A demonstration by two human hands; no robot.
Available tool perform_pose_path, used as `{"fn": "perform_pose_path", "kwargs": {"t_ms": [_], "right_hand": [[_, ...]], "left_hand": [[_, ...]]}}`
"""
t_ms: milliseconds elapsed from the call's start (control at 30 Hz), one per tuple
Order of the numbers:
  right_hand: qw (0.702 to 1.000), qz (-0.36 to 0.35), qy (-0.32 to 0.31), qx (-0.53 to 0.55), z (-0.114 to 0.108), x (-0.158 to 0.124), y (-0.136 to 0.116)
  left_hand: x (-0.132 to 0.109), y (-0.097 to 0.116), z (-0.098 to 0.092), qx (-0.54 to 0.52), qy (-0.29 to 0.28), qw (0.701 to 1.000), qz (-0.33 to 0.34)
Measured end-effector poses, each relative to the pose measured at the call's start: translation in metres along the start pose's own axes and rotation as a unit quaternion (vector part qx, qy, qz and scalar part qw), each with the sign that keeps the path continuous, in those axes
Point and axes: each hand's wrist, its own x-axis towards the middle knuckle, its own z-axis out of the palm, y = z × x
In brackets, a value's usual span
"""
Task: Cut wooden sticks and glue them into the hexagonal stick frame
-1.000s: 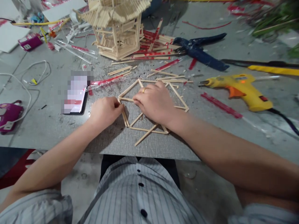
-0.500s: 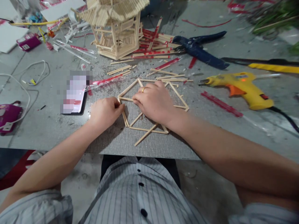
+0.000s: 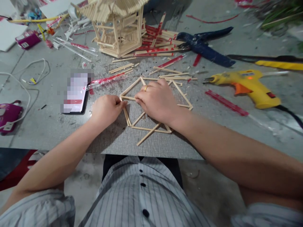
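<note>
A flat, many-sided frame of thin wooden sticks lies on the table in front of me. My left hand is closed, thumb and forefinger pinching the frame's left corner. Across the frame's middle lies my right hand, a ring on one finger, its fingertips closed on a crosswise stick. That hand hides much of the frame's centre. One loose-looking stick crosses the near side at a slant and sticks out past it.
Behind stands a small stick-built pavilion beside a pile of red-wrapped chopsticks. Blue cutters and a yellow glue gun lie to the right, a phone to the left. The table's front edge runs close to my body.
Both hands keep the same hold on the frame. The view has shifted slightly; nothing on the table has visibly moved.
</note>
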Motion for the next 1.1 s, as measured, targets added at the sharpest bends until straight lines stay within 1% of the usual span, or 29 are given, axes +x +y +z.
{"fn": "perform_pose_path", "kwargs": {"t_ms": [67,133,167,233,267,333,400,533,667,800,933,1100], "right_hand": [[1.000,-0.003,0.005,-0.003,0.000,0.000,0.000],[1.000,0.004,-0.007,-0.003,-0.002,0.000,-0.001],[1.000,0.009,-0.017,-0.001,-0.002,0.000,-0.001],[0.999,0.015,-0.029,0.003,-0.003,0.001,-0.001],[0.999,0.014,-0.030,0.005,-0.003,0.001,-0.001],[1.000,0.010,-0.022,0.006,-0.002,0.001,0.000],[1.000,0.010,-0.018,0.005,0.000,0.001,0.000],[1.000,0.016,-0.021,0.003,0.002,0.000,0.001],[1.000,0.003,0.007,0.000,0.004,0.000,0.002],[1.000,0.003,0.008,-0.002,0.004,-0.001,0.002],[1.000,0.005,0.003,0.004,0.004,0.000,0.001],[1.000,0.017,-0.015,0.007,0.002,0.000,0.000]], "left_hand": [[0.002,-0.006,-0.001,-0.022,-0.002,0.999,0.023],[0.004,-0.015,-0.004,-0.054,-0.011,0.995,0.089],[0.005,-0.020,-0.005,-0.076,-0.022,0.987,0.138],[0.007,-0.030,-0.008,-0.105,-0.066,0.962,0.242],[0.008,-0.034,-0.009,-0.111,-0.088,0.948,0.284],[0.008,-0.039,-0.010,-0.114,-0.114,0.925,0.343],[0.008,-0.040,-0.009,-0.108,-0.112,0.913,0.376],[0.006,-0.040,-0.007,-0.057,-0.087,0.904,0.414],[0.004,-0.040,-0.006,-0.017,-0.055,0.894,0.444],[0.004,-0.039,-0.005,-0.021,-0.041,0.893,0.449],[0.005,-0.038,-0.003,-0.040,-0.049,0.900,0.431],[0.005,-0.038,-0.003,-0.060,-0.049,0.894,0.441]]}}
